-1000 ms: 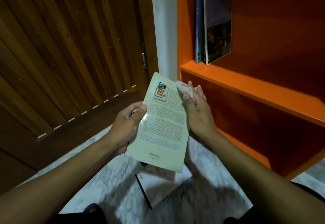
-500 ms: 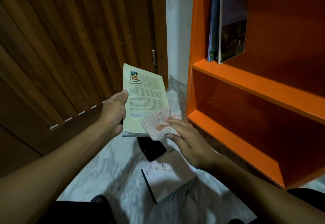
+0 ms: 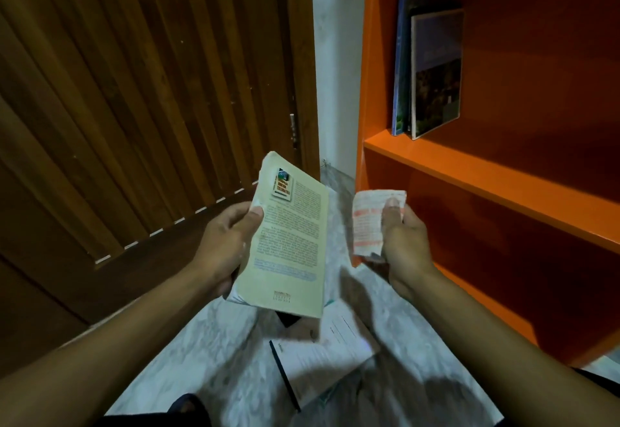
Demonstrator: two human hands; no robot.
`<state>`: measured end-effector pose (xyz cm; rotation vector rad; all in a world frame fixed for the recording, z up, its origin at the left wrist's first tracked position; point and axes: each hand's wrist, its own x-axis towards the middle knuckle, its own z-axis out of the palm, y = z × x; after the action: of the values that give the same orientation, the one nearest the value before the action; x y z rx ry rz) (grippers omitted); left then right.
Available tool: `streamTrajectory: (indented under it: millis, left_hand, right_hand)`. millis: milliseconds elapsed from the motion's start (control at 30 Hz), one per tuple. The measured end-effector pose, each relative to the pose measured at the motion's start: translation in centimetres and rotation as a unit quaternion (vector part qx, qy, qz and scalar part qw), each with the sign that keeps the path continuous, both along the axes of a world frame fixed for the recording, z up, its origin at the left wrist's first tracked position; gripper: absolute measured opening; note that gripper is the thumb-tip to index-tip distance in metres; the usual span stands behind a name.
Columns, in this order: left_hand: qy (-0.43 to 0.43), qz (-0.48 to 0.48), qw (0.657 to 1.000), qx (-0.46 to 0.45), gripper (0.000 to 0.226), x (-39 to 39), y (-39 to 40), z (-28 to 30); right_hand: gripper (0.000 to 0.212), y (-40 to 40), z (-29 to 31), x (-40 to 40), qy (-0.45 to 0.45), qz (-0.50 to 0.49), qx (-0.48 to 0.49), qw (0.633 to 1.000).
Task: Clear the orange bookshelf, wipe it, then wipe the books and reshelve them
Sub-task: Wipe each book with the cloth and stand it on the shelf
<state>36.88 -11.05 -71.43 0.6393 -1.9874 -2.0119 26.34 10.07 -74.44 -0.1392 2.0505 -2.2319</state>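
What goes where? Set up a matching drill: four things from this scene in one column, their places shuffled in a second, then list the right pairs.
Things
1. pale yellow book
2. checked cloth
3. dark-covered books
4. white book

Places
A. lying flat on the marble floor
B. standing upright on the orange shelf
C. pinched in the right hand
D. held in the left hand

Pairs: 1-D, 2-C, 3-B, 4-A
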Motion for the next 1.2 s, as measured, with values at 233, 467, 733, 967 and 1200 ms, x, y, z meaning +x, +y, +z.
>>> streamTrajectory:
  millis: [233, 467, 733, 967, 1200]
  left_hand:
    - [-0.037, -0.096, 0.993, 0.055, 0.024, -0.8, 4.7, -0.7]
    - [-0.016, -0.034, 0.988, 0.150, 0.021, -2.3, 5.2, -1.4]
    - [0.009, 0.057, 0.971, 0.234, 0.029, -3.7, 0.9, -1.2]
    - [0.031, 0.104, 0.976, 0.189, 0.028, -3.4, -1.9, -0.8]
    - [0.065, 0.089, 0.981, 0.161, 0.029, -2.3, -3.1, 0.3]
  right_hand:
    - [0.036, -2.8, 0.9, -0.1, 0.167, 0.054, 0.085, 0.981]
    - [0.056, -4.0, -1.8, 2.2, 0.303, 0.148, 0.222, 0.915]
    - [0.049, -3.6, -4.1, 5.2, 0.391, 0.280, 0.242, 0.843]
    - [0.048, -3.2, -4.3, 6.4, 0.395, 0.282, 0.194, 0.853]
    - [0.026, -2.5, -5.8, 5.2, 0.188, 0.332, 0.283, 0.880]
